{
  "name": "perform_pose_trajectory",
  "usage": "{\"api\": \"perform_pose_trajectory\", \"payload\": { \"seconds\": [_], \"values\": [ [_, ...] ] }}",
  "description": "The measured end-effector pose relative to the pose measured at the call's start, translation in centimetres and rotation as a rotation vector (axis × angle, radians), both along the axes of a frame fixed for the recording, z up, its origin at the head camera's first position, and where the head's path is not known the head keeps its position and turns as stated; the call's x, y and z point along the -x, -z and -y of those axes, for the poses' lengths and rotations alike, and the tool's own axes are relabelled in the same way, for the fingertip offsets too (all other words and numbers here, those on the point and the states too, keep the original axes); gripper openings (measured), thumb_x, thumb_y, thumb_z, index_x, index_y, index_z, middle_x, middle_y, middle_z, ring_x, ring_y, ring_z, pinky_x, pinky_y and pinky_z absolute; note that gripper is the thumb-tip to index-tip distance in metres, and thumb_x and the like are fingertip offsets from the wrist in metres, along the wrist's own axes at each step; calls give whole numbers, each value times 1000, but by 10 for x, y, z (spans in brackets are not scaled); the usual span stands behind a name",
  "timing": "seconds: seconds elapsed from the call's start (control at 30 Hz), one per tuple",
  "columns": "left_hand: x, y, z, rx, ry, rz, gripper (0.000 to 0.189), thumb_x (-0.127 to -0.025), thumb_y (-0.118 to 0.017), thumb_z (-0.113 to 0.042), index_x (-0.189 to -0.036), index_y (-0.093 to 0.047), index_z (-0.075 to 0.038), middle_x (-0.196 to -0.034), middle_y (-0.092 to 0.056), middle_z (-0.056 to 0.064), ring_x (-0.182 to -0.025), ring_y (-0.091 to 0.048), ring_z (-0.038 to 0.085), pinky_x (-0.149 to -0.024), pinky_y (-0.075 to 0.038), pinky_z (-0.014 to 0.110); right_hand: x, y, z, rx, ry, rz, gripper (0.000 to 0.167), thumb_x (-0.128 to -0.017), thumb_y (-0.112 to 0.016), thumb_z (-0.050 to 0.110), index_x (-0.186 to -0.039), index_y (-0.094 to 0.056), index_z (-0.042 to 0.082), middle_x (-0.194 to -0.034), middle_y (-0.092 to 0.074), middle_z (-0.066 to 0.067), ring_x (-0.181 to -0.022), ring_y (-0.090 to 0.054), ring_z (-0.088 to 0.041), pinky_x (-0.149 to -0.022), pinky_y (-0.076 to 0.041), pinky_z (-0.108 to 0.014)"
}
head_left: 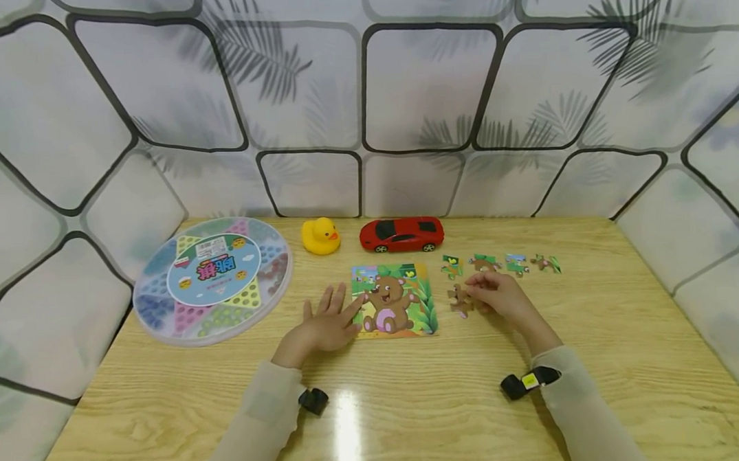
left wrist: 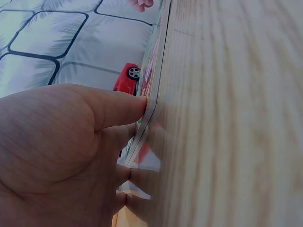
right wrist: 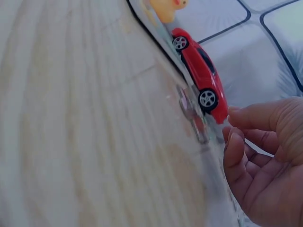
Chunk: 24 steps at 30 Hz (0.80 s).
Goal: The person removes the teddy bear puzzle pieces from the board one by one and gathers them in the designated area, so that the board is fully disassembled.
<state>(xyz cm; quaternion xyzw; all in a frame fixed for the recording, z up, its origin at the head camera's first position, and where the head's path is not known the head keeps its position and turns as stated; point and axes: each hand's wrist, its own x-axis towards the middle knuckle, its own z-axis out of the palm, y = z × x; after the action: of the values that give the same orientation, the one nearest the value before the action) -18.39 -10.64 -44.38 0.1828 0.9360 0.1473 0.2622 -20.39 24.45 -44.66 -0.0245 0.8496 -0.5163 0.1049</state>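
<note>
A jigsaw board (head_left: 386,319) with a brown bear picture lies flat on the wooden table. My left hand (head_left: 330,325) has its fingers spread, with the thumb and a finger touching the board's left edge. Right of the board lies a loose brown puzzle piece (head_left: 459,301). My right hand (head_left: 499,295) is just beside that piece, thumb and index tips close together. The right wrist view shows nothing clearly between those fingertips, and the puzzle piece (right wrist: 191,113) flat on the table. Several other pieces lie in a row behind, among them a bear-coloured piece (head_left: 485,262).
A red toy car (head_left: 402,235) and a yellow rubber duck (head_left: 320,237) stand behind the board. At the left is a round Chinese checkers board (head_left: 273,290) in a clear cover. Patterned walls (head_left: 431,90) border the table (head_left: 414,407) at the back and sides.
</note>
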Motion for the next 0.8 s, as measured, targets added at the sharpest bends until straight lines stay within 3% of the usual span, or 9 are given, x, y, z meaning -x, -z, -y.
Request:
{"api": "perform_pose_trajectory", "payload": {
  "seconds": [0.17, 0.33, 0.47, 0.6, 0.8],
  "values": [
    [0, 2, 0, 5, -8, 0, 60, -101, -35, -41, -153, -6, -32, -156, 18, 11, -141, 19, 32, -104, 10, 66, -1, -9, 15, -11, -37, -47, 31, -93, -61, 15, -113, -59, -8, -90, -64, -11, -66, -52, -11, -57, -47, -26],
    [1, 2, -1, 5, -24, 9, 59, -101, -36, -41, -152, -7, -33, -156, 19, 8, -141, 20, 30, -105, 12, 63, -2, -15, 33, 98, -85, -5, 30, -93, -59, 9, -114, -56, -12, -84, -61, -16, -57, -50, -12, -52, -46, -26],
    [1, 1, -2, -8, -29, 17, 59, -101, -36, -42, -153, -8, -33, -156, 18, 8, -141, 20, 30, -105, 12, 64, -1, -13, 48, 112, -123, 2, 29, -93, -59, 9, -113, -57, -11, -78, -58, -12, -50, -44, -10, -44, -39, -24],
    [-1, -4, -3, -18, -27, 26, 60, -101, -36, -41, -153, -7, -32, -155, 19, 8, -141, 20, 30, -105, 12, 63, 0, -12, 64, 99, -157, -25, 26, -92, -60, 9, -110, -58, -11, -78, -57, -6, -54, -45, -9, -47, -39, -21],
    [-5, -12, -1, -46, -30, 28, 60, -101, -39, -35, -153, -11, -27, -157, 15, 13, -142, 17, 33, -105, 11, 65, 3, -6, 92, 116, -226, -14, 27, -92, -59, 7, -113, -57, -11, -84, -58, -7, -63, -55, -11, -57, -49, -23]
  ]
}}
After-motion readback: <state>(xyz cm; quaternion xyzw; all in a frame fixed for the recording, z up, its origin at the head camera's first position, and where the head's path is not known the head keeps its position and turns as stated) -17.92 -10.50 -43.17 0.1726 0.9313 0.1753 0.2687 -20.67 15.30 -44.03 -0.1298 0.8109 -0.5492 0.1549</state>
